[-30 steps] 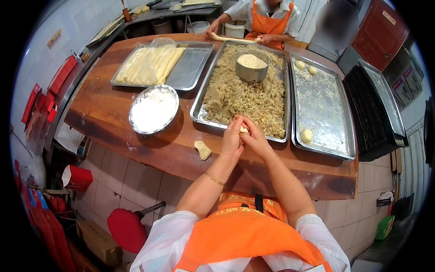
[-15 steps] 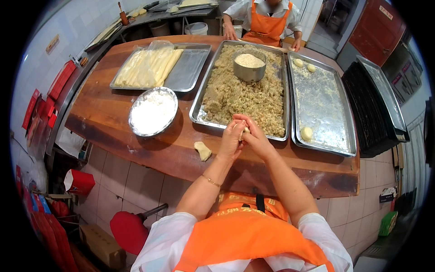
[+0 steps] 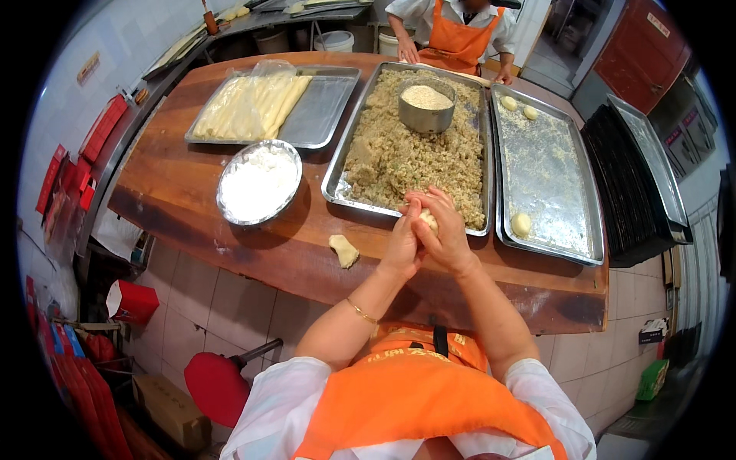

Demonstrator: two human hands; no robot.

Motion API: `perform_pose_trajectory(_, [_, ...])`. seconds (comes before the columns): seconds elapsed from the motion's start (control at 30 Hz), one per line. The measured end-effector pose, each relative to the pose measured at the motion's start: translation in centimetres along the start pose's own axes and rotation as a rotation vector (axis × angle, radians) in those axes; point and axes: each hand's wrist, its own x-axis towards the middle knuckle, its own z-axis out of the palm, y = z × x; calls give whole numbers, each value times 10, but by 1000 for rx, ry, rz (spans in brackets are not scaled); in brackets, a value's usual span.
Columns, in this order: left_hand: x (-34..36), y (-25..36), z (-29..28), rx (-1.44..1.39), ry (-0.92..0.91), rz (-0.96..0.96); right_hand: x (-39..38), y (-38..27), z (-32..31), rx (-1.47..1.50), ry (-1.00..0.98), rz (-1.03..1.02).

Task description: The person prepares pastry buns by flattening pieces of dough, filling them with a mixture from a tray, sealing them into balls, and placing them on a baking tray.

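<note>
My left hand (image 3: 406, 238) and my right hand (image 3: 447, 230) are cupped together around a small pale dough ball (image 3: 429, 221), partly hidden by the fingers, over the near edge of a steel tray of crumbly brown filling (image 3: 364, 165). A round metal tub of pale grains (image 3: 425, 98) sits in that filling. A loose dough scrap (image 3: 343, 250) lies on the wooden table just left of my wrists. To the left stands a metal bowl of white powder (image 3: 259, 181). The right-hand tray (image 3: 548, 188) carries several dough balls (image 3: 520, 225).
A tray of dough strips under plastic (image 3: 245, 107) is at back left. A co-worker in an orange apron (image 3: 456, 38) stands across the wooden table (image 3: 161, 188), both hands at a long dough strip. Stacked dark trays (image 3: 613, 176) stand at right, a red stool (image 3: 215, 387) below left.
My joined hands have shifted a little right, with more of the dough ball showing. The co-worker's long dough strip has moved from held up to down behind the trays.
</note>
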Motion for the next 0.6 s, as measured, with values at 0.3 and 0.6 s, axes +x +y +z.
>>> perform_pose_trajectory(0.3, [-6,-10,-15,140,-86,4,12,-26,-8,165,89,68])
perform_pose_trajectory(0.6, [-17,0,8,238,-173,16,2,-16,-9,409,165,252])
